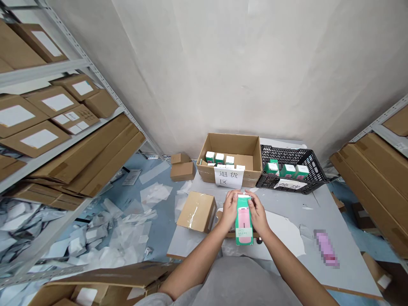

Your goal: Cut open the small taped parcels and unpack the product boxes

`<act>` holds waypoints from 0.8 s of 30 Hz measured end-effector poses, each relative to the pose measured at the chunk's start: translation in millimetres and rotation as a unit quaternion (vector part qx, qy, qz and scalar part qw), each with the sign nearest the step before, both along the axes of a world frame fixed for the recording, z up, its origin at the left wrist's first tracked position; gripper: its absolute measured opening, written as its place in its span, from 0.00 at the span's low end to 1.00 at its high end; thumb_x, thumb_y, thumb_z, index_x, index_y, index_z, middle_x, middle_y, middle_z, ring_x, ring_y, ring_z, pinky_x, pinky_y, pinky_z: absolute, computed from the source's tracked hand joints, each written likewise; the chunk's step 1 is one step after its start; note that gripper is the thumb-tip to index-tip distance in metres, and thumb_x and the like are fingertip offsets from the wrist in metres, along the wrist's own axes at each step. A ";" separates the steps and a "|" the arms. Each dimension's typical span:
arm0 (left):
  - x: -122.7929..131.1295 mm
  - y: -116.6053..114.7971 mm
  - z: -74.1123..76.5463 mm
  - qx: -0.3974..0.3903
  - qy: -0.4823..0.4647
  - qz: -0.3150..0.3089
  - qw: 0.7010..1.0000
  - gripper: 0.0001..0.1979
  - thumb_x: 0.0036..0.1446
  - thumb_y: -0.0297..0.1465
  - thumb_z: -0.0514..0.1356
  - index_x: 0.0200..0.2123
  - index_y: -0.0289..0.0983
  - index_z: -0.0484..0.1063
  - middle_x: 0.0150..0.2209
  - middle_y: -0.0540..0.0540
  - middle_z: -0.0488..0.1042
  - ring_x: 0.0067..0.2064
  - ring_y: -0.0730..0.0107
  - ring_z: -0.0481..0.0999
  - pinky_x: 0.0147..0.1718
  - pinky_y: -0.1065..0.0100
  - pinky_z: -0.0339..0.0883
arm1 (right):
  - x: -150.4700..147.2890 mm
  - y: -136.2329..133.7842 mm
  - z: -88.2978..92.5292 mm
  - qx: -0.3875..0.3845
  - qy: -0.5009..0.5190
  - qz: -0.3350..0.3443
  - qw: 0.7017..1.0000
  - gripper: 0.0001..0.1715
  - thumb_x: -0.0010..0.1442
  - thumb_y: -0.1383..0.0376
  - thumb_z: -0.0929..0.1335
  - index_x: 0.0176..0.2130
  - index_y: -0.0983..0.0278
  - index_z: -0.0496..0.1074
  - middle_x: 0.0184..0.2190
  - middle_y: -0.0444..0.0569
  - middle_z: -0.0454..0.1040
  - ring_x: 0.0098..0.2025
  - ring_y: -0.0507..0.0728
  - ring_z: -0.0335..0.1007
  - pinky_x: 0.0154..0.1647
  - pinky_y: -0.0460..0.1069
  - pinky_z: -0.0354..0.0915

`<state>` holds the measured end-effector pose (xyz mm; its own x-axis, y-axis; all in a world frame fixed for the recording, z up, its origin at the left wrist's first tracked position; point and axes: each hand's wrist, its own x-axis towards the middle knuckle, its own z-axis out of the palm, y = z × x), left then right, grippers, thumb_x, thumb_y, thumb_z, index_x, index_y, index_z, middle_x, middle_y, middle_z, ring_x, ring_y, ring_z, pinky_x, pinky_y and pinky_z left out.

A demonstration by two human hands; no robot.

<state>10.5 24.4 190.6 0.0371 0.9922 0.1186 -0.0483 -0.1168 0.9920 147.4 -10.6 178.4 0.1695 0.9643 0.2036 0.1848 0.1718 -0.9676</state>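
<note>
A green and white carton with a pink picture on its front (244,221) is held up between both hands over the table. My left hand (230,209) grips its left side near the top, and my right hand (257,211) grips the right side, fingers near the top end. Behind the hands stands an open cardboard box (255,175) with a handwritten paper sign (229,177) and several similar cartons inside. Beside it, a black plastic crate (310,187) holds several more green and white cartons. A taped brown box (196,211) lies left of my left hand.
The grey table (338,212) bears white paper (287,233) and a blurred pink item (327,248) at right. Shelves with brown boxes (57,102) flank the left, and long cartons (372,174) the right. Scraps of packaging (117,233) litter the floor. A wall stands behind.
</note>
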 end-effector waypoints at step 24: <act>-77.0 2.0 34.5 0.084 0.193 -0.170 0.963 0.34 0.44 0.37 0.80 0.56 0.45 0.77 0.53 0.42 0.78 0.56 0.48 0.77 0.55 0.54 0.72 | 11.8 -16.9 27.6 0.008 -0.106 0.138 0.985 0.20 0.67 0.54 0.73 0.57 0.49 0.81 0.66 0.53 0.71 0.67 0.68 0.70 0.65 0.59 0.70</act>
<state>-66.4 26.4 225.1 0.4302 0.8826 0.1893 0.2560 -0.3204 0.9120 159.2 -27.6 206.0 -0.1459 0.9643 0.2208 0.3275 0.2577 -0.9090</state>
